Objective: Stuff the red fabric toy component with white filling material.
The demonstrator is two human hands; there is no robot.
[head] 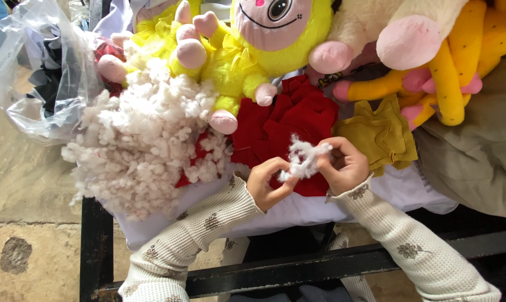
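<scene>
We are pinching a white stuffing tuft (304,158) between left hand (268,184) and right hand (343,165), at three o'clock from the fluffy pile (146,145); seemingly weightless, soft, tearing easily, best gripped at its ends.

I look down on a small soft-toy workshop: a heap of white stuffing (146,140) at 9 o'clock, finished plush toys (264,39) piled at 12, cut red fabric (289,126) at centre and mustard fabric (378,134) at 2, all on a rough black metal table (96,235).
</scene>
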